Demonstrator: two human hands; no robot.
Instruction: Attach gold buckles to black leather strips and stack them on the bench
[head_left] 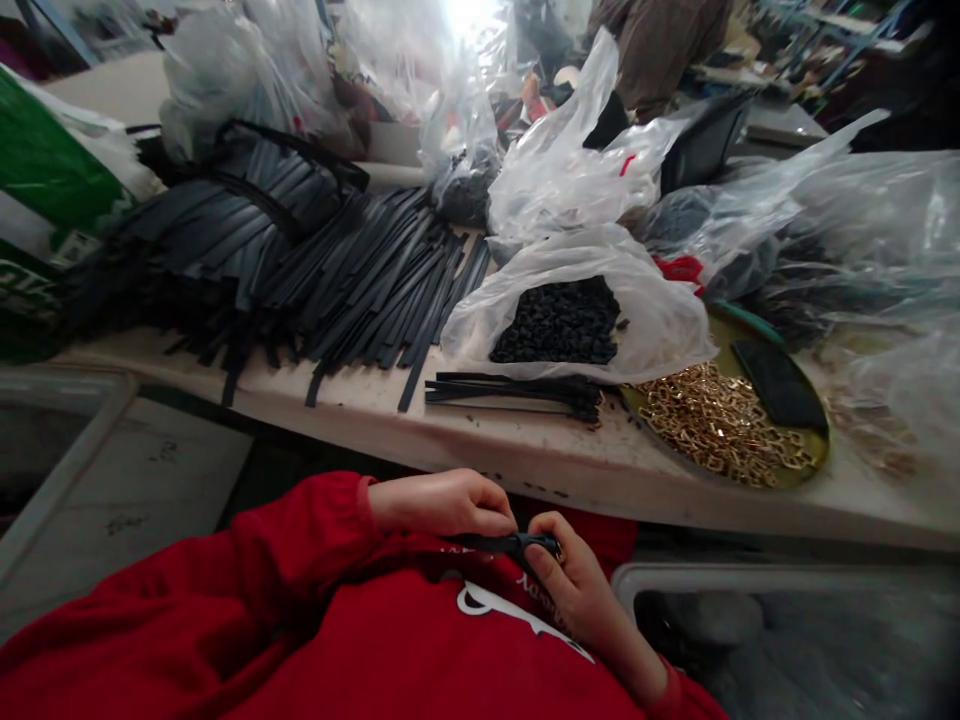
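A black strap (487, 544) is stretched in front of my red top, with a bit of gold metal, apparently a buckle (560, 553), at its right end. My right hand (577, 580) pinches that end between thumb and fingers. Curled closed over the strap just to the left is my left hand (454, 502); its fingertips touch the strap near my right thumb and partly hide it. On the table edge beyond my hands lies a small stack of black straps (517, 392). Gold buckles (720, 425) are heaped in a round yellowish tray (806, 470) to the right.
An open plastic bag (660, 330) holds small black pieces (562, 320). Large bundles of black strips (360, 270) cover the table's left side. More plastic bags (570, 170) stand behind. Plastic bins (675, 575) sit below the table (390, 435) on both sides.
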